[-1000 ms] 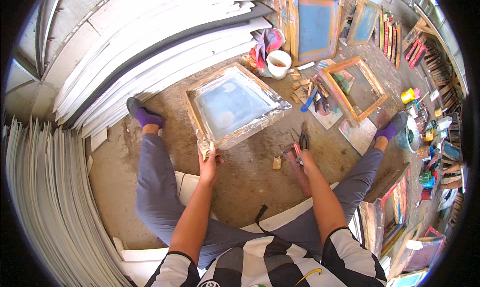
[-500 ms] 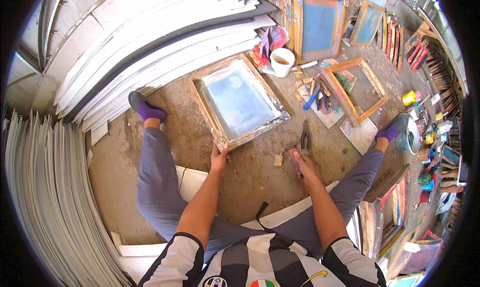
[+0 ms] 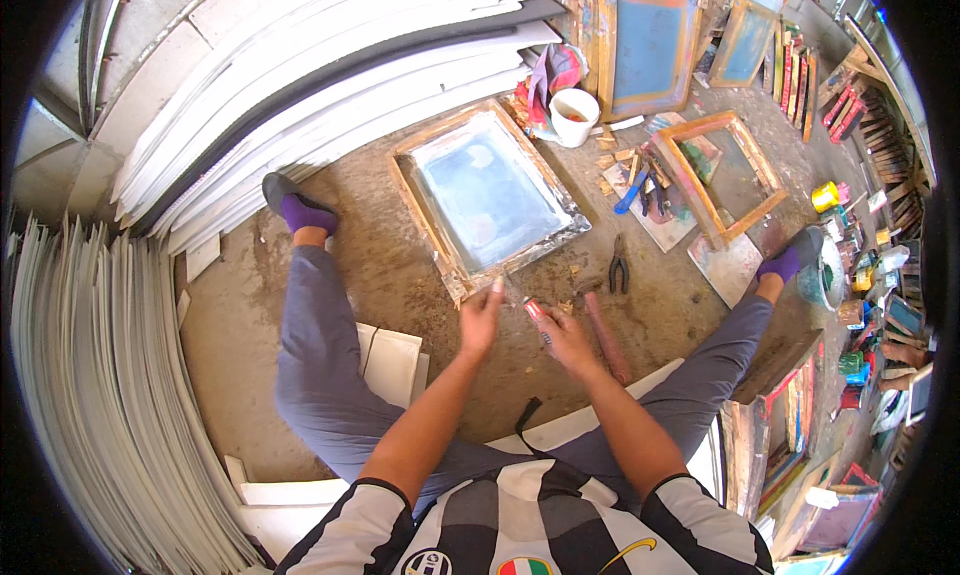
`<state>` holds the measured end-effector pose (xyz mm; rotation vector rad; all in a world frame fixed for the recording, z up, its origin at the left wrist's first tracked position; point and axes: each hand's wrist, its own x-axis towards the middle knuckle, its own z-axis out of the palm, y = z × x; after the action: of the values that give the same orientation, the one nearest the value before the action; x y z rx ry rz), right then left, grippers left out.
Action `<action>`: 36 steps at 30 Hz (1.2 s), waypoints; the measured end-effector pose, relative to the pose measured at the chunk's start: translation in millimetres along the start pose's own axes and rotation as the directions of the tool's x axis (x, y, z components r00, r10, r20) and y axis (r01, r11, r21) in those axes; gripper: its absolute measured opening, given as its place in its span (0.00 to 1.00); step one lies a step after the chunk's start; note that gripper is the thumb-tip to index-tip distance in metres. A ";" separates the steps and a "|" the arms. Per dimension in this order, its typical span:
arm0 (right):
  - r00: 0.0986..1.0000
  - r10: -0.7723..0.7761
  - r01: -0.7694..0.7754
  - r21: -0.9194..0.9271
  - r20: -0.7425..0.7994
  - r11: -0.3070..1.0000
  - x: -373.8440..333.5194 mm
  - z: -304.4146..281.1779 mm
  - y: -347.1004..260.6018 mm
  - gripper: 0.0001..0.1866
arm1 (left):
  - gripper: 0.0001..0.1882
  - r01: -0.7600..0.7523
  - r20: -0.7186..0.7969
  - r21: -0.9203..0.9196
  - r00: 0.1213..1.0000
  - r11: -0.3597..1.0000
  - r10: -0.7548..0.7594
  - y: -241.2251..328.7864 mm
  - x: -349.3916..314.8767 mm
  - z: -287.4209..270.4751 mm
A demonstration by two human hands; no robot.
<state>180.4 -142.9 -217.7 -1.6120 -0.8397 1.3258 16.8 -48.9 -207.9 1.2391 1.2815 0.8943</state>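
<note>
A wooden silk-screen frame [image 3: 415, 205] with pale blue mesh lies on the ground between my legs. My left hand [image 3: 481, 320] is closed at its near edge, with the thumb up against the rail. Just right of it, my right hand [image 3: 566, 343] grips a small red-handled tool [image 3: 533, 307], its end toward the frame's near edge. What tip the tool has is too small to tell. Beside my right hand, a hammer with a reddish handle [image 3: 606, 340] lies on the ground. Dark-handled pliers [image 3: 619, 265] rest a little farther right.
A white bucket [image 3: 574, 120] stands beyond the frame. To the right lie an empty wooden frame [image 3: 705, 225] and a blue-handled tool [image 3: 630, 192]. White sheets [image 3: 330, 105] are stacked at the far left, more [image 3: 90, 365] at left. Paint pots [image 3: 826, 197] crowd the right side.
My left hand has slid right along the frame's near edge. The right hand has moved left toward the frame, now with the red-handled tool; the hammer lies apart from it.
</note>
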 end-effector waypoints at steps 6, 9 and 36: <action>0.995 -0.095 0.092 -0.136 -0.014 0.986 -15.1 24.1 -29.8 0.24 | 0.22 0.258 0.045 -0.254 0.966 0.932 -0.255 4.2 -7.2 19.7; 0.998 -0.046 0.039 -0.176 -0.034 0.984 -19.8 28.1 -40.8 0.25 | 0.22 0.295 -0.043 -0.378 0.941 0.877 -0.335 4.8 -6.0 29.9; 0.977 -0.124 0.142 0.098 -0.172 0.985 5.0 -1.4 -44.4 0.10 | 0.17 -0.095 0.347 0.040 0.935 0.995 0.075 -8.3 -55.7 8.4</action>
<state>183.8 -120.9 -179.0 -1.5287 -0.7475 1.1089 16.3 -105.8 -206.3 1.4341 0.9830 0.6662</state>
